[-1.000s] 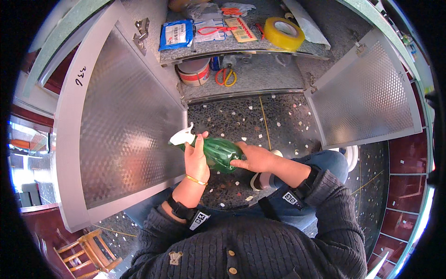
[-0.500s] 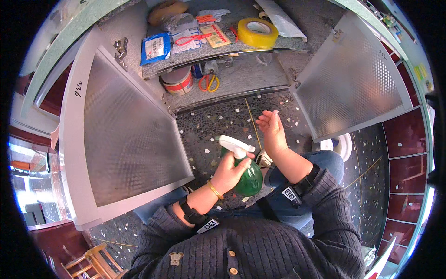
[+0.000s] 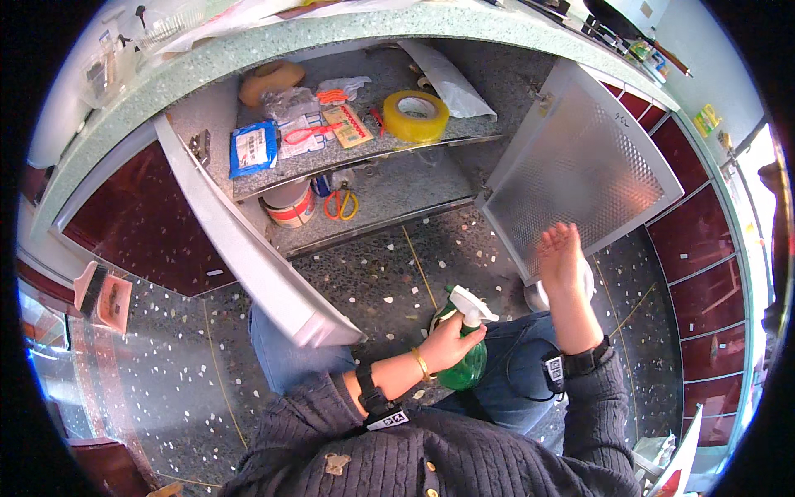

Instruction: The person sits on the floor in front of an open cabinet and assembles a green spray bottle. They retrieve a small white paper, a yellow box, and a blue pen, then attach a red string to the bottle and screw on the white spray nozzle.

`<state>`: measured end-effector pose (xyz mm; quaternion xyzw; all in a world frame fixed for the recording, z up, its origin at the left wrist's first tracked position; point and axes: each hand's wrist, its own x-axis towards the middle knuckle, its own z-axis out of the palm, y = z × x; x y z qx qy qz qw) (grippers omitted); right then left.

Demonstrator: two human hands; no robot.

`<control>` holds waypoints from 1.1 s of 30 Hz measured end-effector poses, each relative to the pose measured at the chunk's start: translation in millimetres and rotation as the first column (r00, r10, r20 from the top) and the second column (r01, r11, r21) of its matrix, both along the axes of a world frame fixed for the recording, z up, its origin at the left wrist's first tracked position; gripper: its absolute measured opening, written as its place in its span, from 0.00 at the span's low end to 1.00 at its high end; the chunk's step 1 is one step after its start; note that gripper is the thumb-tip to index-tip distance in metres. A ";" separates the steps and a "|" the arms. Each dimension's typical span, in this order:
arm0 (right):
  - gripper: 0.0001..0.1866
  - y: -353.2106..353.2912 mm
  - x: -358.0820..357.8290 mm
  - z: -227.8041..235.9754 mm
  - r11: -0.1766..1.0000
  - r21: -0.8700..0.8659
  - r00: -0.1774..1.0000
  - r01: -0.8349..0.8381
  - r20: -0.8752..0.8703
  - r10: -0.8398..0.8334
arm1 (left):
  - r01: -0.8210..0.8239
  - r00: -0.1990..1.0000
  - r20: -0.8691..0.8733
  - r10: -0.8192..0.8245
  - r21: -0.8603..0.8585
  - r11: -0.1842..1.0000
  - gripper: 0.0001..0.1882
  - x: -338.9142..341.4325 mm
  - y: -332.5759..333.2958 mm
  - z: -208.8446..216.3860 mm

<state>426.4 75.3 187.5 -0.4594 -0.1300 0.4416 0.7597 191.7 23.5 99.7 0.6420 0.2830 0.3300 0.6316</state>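
Observation:
My left hand (image 3: 448, 343) is wrapped around the neck of a green spray bottle (image 3: 465, 370), just below its white trigger head. The bottle is upright above my lap. My right hand (image 3: 561, 257) is raised with its fingers stretched up and holds nothing. It overlaps the lower part of the right cabinet door (image 3: 600, 157) in view; I cannot tell whether it touches. Both doors stand ajar, and the left cabinet door (image 3: 248, 253) is seen nearly edge-on.
On the upper shelf lie a yellow tape roll (image 3: 399, 126), a blue packet (image 3: 253, 150) and a white sheet (image 3: 451, 81). Below are scissors (image 3: 341, 205) and a tub (image 3: 289, 211). A pale countertop (image 3: 315, 35) overhangs the cabinet. A pink dustpan (image 3: 114, 303) stands at left.
The left cabinet door has swung, from broad face to nearly edge-on. My right hand has moved right toward the right door. My left hand and the bottle sit lower and further right. The view has shifted.

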 end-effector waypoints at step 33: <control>0.06 -35.2 61.5 -13.1 0.965 0.139 0.658 0.223 0.708 -0.255 | 0.571 0.633 -0.640 -0.437 0.004 0.821 0.21 -86.1 19.9 6.1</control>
